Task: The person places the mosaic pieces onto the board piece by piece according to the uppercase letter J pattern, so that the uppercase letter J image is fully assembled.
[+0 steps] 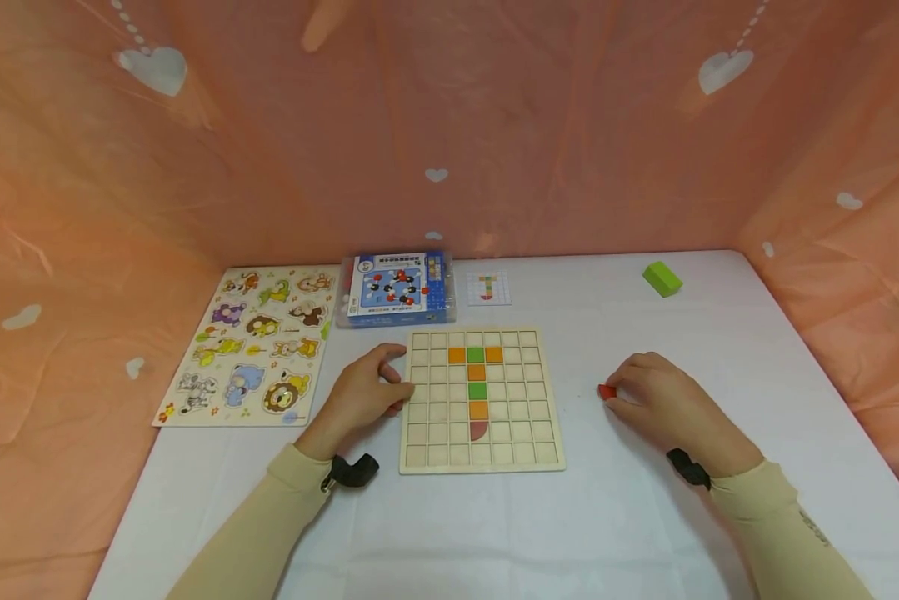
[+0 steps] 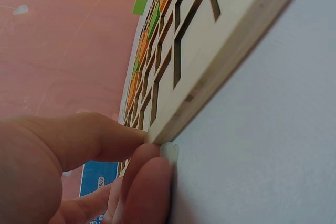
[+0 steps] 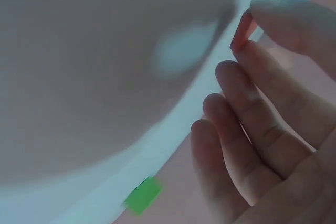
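A wooden grid board [image 1: 520, 454] lies flat, with orange and green square tiles set in a T. At the foot of its stem sits a dark red rounded tile [image 1: 479, 430]. My left hand [image 1: 361, 390] holds the board's left edge; in the left wrist view the thumb [image 2: 105, 137] touches the rim, with curled fingers [image 2: 149, 184] against the side. Right of the board, my right hand [image 1: 662, 404] pinches a small red tile [image 1: 606, 392] between thumb and index finger. The right wrist view shows this red tile [image 3: 243, 31] edge-on, the other fingers loosely bent.
A pattern card [image 1: 503, 292] with a similar T lies behind the board. Beside it is a boxed molecule set [image 1: 395, 287]. An animal puzzle board [image 1: 232, 350] lies at the left, and a green block [image 1: 662, 279] sits at the back right. Pink cloth surrounds the table.
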A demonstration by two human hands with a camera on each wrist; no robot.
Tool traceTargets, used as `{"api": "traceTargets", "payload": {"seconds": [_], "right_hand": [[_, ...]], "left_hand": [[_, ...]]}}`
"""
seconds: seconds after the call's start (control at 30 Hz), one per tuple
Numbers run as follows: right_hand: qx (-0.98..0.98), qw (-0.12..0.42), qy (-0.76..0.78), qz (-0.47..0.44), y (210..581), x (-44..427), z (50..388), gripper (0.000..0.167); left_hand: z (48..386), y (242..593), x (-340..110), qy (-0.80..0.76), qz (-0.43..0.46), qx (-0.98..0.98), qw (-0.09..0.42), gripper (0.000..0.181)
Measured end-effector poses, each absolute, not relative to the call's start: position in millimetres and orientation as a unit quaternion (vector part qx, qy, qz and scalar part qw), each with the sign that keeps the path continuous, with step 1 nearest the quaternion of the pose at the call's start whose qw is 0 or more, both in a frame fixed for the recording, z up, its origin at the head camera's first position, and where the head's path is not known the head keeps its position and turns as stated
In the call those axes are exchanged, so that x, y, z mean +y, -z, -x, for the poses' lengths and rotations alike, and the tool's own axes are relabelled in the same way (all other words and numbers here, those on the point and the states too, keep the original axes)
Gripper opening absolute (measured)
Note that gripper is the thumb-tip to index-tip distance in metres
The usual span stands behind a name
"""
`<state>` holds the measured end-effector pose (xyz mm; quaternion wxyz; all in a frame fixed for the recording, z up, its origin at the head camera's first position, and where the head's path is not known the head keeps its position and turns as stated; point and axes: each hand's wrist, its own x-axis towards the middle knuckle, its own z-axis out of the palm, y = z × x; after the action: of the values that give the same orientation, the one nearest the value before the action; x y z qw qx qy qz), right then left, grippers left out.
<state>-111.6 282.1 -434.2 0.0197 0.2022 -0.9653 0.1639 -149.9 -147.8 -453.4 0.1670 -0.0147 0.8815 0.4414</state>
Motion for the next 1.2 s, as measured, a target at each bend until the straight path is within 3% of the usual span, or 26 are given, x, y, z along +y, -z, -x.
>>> {"api": "traceTargets", "payload": {"seconds": [0.37, 0.6, 1.2], "right_hand": [[-0.946, -0.009, -0.197, -0.258, 430, 182, 127, 0.008], [-0.928, 0.013, -0.199, -0.314, 433, 140, 122, 0.011], [-0.914, 0.029, -0.173, -0.365, 435, 103, 104, 0.016]], "left_hand": [[151, 458, -145, -0.439, 0.011, 0.882, 0.17, 0.065], [151, 458, -145, -0.435, 0.003, 0.886, 0.162, 0.065], [150, 456, -148, -0.439, 0.017, 0.883, 0.167, 0.065]]}}
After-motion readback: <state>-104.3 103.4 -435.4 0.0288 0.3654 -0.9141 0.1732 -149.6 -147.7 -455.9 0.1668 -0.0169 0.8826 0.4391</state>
